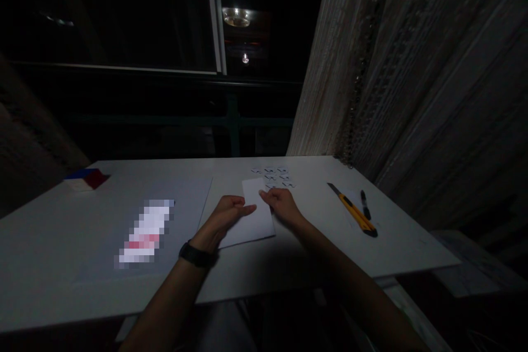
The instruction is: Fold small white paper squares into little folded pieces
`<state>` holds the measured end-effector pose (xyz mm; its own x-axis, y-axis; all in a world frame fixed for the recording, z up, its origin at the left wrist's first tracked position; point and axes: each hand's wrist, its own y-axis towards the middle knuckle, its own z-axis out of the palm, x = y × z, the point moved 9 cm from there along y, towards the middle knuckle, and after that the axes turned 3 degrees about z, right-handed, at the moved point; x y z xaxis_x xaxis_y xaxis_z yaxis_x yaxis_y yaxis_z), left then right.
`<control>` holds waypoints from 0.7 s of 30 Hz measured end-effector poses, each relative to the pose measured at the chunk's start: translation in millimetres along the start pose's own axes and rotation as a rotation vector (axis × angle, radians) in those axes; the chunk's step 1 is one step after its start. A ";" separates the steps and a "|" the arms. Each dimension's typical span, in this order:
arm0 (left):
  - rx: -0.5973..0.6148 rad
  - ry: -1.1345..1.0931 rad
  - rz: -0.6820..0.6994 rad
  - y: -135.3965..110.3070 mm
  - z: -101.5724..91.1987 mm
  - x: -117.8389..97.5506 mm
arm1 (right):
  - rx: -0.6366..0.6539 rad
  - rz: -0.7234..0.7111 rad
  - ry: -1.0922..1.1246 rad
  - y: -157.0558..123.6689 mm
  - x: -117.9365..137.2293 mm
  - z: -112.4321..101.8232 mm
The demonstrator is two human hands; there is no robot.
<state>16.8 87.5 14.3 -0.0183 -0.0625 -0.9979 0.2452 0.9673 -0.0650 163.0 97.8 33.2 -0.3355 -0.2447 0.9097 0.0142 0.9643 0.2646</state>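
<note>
Between my hands is a folded-looking sheet of white paper (254, 223), just above or on the table near its middle. My left hand (229, 212), with a dark watch on the wrist, grips the paper's left edge, thumb lying on top. My right hand (282, 204) pinches the right edge, its thumb near the upper part and the other fingers curled behind. Just beyond the paper lie several small white paper pieces (284, 177) with dark marks, set out in rough rows.
On the right, a yellow box cutter (355, 213) with its blade out lies beside a black marker (365, 204). A large pale sheet (190, 231) carries a blurred-out item on the left. A colored cube (86, 180) sits at the far left; a curtain (325, 66) hangs behind the table.
</note>
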 end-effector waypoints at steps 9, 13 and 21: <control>-0.009 -0.148 -0.099 3.0 -2.9 10.3 | 0.111 0.203 0.133 -1.3 -20.9 16.0; -0.018 -0.204 -0.140 3.0 -3.1 13.3 | 0.118 0.256 0.154 -1.3 -29.6 18.1; -0.084 -0.189 -0.122 2.7 -9.0 12.6 | 0.207 0.338 0.211 -7.7 -28.5 25.2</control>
<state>8.6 91.6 1.6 0.1410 -0.2177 -0.9658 0.1706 0.9663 -0.1929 148.7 99.9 -2.7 -0.1441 0.0925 0.9852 -0.1057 0.9885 -0.1083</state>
